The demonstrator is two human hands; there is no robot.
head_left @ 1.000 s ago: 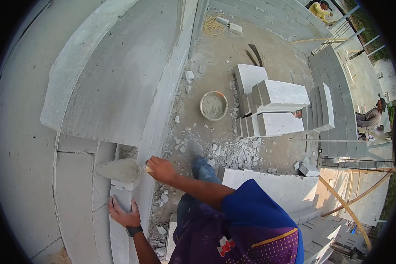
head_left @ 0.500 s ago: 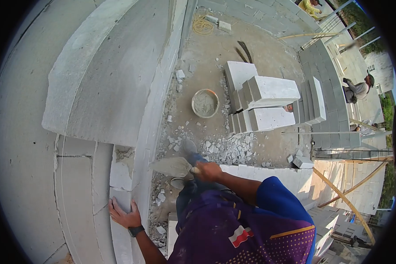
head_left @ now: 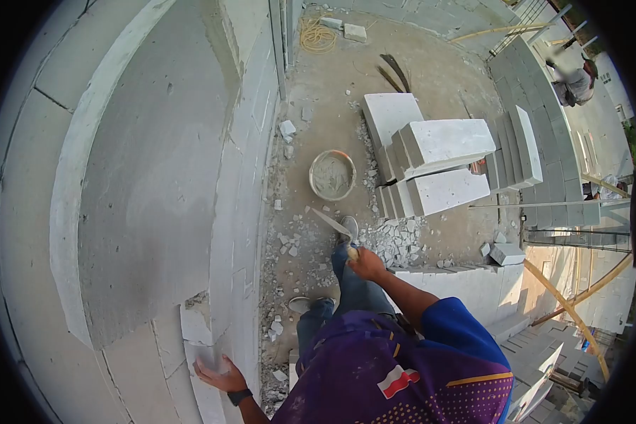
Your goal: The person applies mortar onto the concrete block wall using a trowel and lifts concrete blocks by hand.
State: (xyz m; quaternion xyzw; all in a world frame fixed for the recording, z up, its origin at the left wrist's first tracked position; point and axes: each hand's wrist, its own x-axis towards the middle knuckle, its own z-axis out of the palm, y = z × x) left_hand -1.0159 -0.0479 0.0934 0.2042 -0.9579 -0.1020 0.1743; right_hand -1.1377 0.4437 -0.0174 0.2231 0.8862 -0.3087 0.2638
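Pointing trowel [head_left: 330, 222] forward-left, short of bucket [head_left: 311, 178] ahead.
Gripping handle [head_left: 352, 252] in right hand [head_left: 366, 264], nearer bucket; resting open left hand [head_left: 222, 378] on block [head_left: 206, 401].

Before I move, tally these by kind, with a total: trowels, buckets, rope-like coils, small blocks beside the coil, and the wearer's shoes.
Trowel: 1
Bucket: 1
Yellowish coil: 1
Small blocks beside the coil: 2
Shoes: 2
Total: 7

The right hand [head_left: 367, 265] apparently hides some trowel handle [head_left: 352, 252]; the far person [head_left: 579, 85] is blurred.
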